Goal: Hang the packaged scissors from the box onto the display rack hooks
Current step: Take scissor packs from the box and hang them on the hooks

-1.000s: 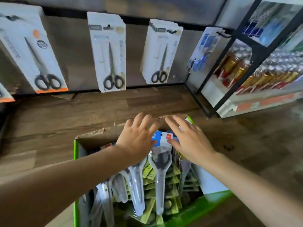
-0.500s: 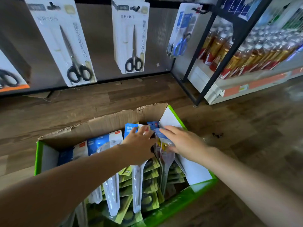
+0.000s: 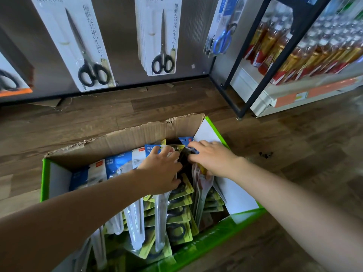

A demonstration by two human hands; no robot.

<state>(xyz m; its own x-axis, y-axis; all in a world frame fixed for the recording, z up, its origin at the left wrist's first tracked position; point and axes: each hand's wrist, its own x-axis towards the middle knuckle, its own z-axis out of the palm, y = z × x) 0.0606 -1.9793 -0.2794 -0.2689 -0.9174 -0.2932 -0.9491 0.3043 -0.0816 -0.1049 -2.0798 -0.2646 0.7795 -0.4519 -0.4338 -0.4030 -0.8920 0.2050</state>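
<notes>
Presently, step: picking from box (image 3: 125,138).
Left hand (image 3: 161,169): flat on packs (image 3: 117,163).
Right hand (image 3: 214,158): fingers (image 3: 202,144) pinch scissors pack (image 3: 202,185).
Next, likely: lift clear.

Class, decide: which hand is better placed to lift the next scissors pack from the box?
Probably right: the right hand grips a blue-topped pack; the left hand only rests flat on other packs.

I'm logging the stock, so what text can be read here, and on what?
"優雅な芸術の生活の", vertical, on the left hanging card and the middle hanging card; ending unclear.
Blue headers of the packs in the box: too blurred.
Bottle labels, shelf tag: too blurred.
</notes>
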